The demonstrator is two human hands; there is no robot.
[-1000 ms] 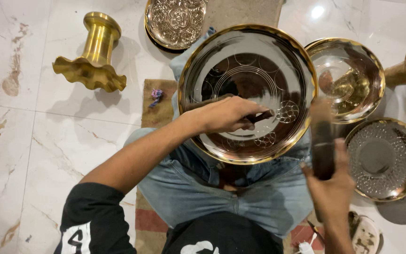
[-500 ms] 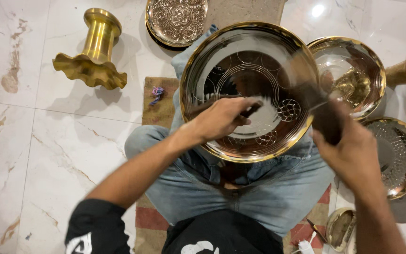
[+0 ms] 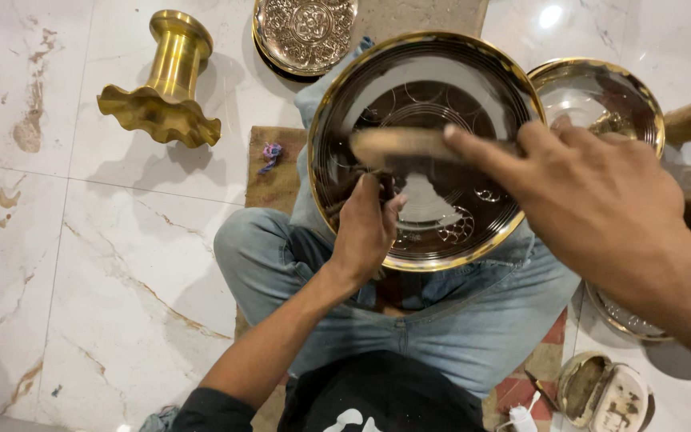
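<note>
White marble floor, person sits cross-legged w/ big brass plate (image 3: 433,144) tilted on lap. Left hand (image 3: 365,232) closed on its near rim, steadying; right hand (image 3: 593,200) grips a blurred tool (image 3: 397,146), prob. wooden, above it.

Bright overhead light; floor glare (image 3: 551,16); motion-blurred right hand (image 3: 593,196).

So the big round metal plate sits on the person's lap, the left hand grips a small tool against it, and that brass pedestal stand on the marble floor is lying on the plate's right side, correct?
Not quite. The head view shows the brass pedestal stand on the marble floor to the left of the big round plate, not the right. The rest holds: the plate rests on the lap, and the left hand grips a small dark tool against it.
</note>
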